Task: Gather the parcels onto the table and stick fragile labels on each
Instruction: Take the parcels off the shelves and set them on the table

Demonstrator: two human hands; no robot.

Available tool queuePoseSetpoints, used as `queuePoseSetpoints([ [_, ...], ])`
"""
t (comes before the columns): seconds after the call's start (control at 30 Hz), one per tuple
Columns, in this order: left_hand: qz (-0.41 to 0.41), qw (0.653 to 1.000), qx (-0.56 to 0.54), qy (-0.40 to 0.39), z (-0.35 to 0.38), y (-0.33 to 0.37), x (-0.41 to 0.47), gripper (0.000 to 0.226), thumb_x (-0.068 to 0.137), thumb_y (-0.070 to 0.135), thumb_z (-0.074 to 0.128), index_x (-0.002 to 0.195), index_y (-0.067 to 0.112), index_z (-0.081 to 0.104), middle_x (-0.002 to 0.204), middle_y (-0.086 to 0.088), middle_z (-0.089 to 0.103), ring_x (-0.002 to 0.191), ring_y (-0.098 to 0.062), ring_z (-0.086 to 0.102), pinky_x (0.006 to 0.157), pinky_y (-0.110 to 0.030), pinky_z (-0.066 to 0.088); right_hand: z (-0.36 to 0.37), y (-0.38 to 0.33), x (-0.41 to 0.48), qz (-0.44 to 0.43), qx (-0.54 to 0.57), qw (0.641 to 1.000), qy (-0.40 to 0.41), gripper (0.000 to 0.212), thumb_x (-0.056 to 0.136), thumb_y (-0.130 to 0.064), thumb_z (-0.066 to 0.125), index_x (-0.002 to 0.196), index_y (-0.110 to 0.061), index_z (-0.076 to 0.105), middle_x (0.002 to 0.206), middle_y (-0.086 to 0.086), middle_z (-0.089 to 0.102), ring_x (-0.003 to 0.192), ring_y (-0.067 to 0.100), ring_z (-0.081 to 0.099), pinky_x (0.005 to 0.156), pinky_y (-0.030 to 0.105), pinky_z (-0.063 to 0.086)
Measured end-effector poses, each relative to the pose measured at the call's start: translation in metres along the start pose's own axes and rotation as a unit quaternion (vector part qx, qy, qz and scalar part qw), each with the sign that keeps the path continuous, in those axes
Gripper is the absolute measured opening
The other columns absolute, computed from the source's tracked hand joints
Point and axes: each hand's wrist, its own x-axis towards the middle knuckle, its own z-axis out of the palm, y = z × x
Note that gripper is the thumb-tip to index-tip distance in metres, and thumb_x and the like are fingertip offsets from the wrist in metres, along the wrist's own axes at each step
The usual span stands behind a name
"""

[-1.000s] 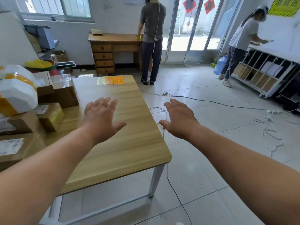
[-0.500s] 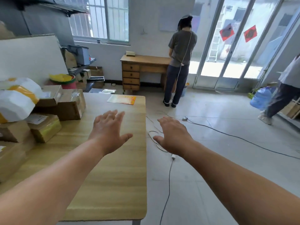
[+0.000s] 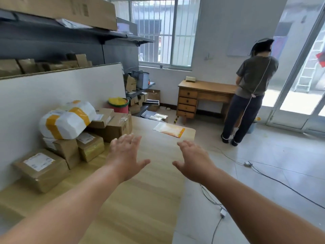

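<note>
Several brown cardboard parcels (image 3: 41, 169) are stacked at the left side of the light wooden table (image 3: 140, 205), against a white board. Two white bags with yellow tape (image 3: 63, 123) lie on top of the boxes. A sheet of orange fragile labels (image 3: 169, 129) lies at the table's far right corner. My left hand (image 3: 125, 155) hovers over the middle of the table, open and empty. Over the table's right edge, my right hand (image 3: 194, 160) is open too, holding nothing.
More parcels sit on grey wall shelves (image 3: 44, 66) behind the white board (image 3: 58, 95). A person (image 3: 249, 95) stands at a wooden desk (image 3: 204, 97) beyond the table. Cables (image 3: 263, 175) trail over the tiled floor on the right. A red bin (image 3: 118, 105) stands behind the table.
The view has swung left, bringing the shelves and the whole parcel stack into sight. Both hands stay outstretched and empty, now nearer the parcels.
</note>
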Motion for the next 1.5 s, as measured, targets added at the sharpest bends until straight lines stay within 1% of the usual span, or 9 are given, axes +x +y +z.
queuePoseSetpoints([
  [0.13,-0.037,0.999,-0.016,0.002,0.006,-0.017,0.020,0.082,0.086,0.064,0.047,0.151,0.026,0.014,0.159,-0.003,0.015,0.147,-0.023,0.010,0.118,-0.045,0.007,0.004,-0.012,0.041,-0.039,-0.003,0.999,0.002,0.071,0.091,-0.050,0.055,0.149,-0.022,0.026,0.155,0.000,0.028,0.139,0.023,0.030,0.112,0.039,0.029],
  [0.23,-0.069,0.997,-0.016,-0.015,0.014,-0.029,0.031,0.084,0.087,0.064,0.046,0.152,0.024,0.011,0.160,-0.003,0.013,0.147,-0.022,0.008,0.119,-0.044,0.005,0.009,-0.014,0.071,-0.058,-0.002,0.998,-0.012,0.071,0.091,-0.049,0.055,0.149,-0.022,0.026,0.155,0.000,0.028,0.139,0.023,0.030,0.112,0.038,0.029],
  [0.43,-0.140,0.990,-0.003,-0.017,0.037,-0.040,0.061,0.086,0.086,0.067,0.044,0.152,0.024,0.012,0.159,-0.001,0.016,0.146,-0.019,0.011,0.118,-0.043,0.008,0.029,0.011,0.140,-0.097,-0.006,0.994,-0.057,0.071,0.092,-0.047,0.055,0.151,-0.022,0.024,0.158,0.002,0.023,0.143,0.024,0.026,0.115,0.037,0.026],
  [0.67,-0.244,0.969,-0.002,-0.031,0.093,0.005,0.111,0.086,0.086,0.068,0.044,0.152,0.023,0.012,0.159,-0.003,0.017,0.146,-0.021,0.015,0.118,-0.042,0.010,0.068,0.082,0.229,-0.180,-0.041,0.977,-0.105,0.068,0.092,-0.048,0.055,0.149,-0.021,0.027,0.153,0.001,0.032,0.138,0.024,0.033,0.112,0.036,0.030],
  [0.8,-0.299,0.953,-0.012,-0.041,0.110,0.038,0.146,0.087,0.086,0.067,0.045,0.153,0.021,0.012,0.159,-0.005,0.017,0.146,-0.023,0.015,0.117,-0.042,0.012,0.068,0.122,0.271,-0.215,-0.042,0.968,-0.120,0.067,0.092,-0.047,0.057,0.148,-0.021,0.029,0.152,0.000,0.033,0.136,0.024,0.036,0.110,0.037,0.032],
  [0.97,-0.317,0.948,-0.003,-0.012,0.104,0.057,0.180,0.086,0.087,0.064,0.047,0.152,0.020,0.013,0.158,-0.004,0.018,0.146,-0.022,0.015,0.118,-0.042,0.012,0.063,0.138,0.314,-0.257,-0.033,0.960,-0.106,0.067,0.090,-0.048,0.058,0.146,-0.022,0.031,0.152,0.000,0.034,0.136,0.024,0.036,0.110,0.041,0.033],
  [1.23,-0.384,0.923,0.024,0.009,0.096,0.019,0.193,0.087,0.085,0.064,0.049,0.152,0.021,0.014,0.158,-0.006,0.020,0.145,-0.024,0.017,0.118,-0.045,0.015,0.068,0.080,0.367,-0.337,-0.013,0.936,-0.104,0.069,0.089,-0.048,0.059,0.146,-0.021,0.031,0.152,0.001,0.034,0.134,0.025,0.038,0.110,0.043,0.036],
  [1.4,-0.431,0.900,0.042,0.045,0.084,-0.044,0.193,0.088,0.085,0.065,0.049,0.152,0.019,0.015,0.158,-0.006,0.020,0.145,-0.025,0.018,0.118,-0.044,0.016,0.069,0.007,0.403,-0.370,0.002,0.925,-0.088,0.068,0.088,-0.044,0.062,0.146,-0.022,0.033,0.149,0.001,0.038,0.133,0.025,0.040,0.108,0.043,0.039],
  [1.5,-0.460,0.884,0.050,0.070,0.079,-0.095,0.197,0.088,0.084,0.066,0.049,0.151,0.019,0.016,0.156,-0.004,0.025,0.143,-0.025,0.023,0.116,-0.045,0.021,0.072,-0.048,0.437,-0.377,0.016,0.921,-0.097,0.070,0.088,-0.043,0.062,0.148,-0.022,0.031,0.151,0.003,0.037,0.136,0.025,0.038,0.108,0.043,0.039],
])
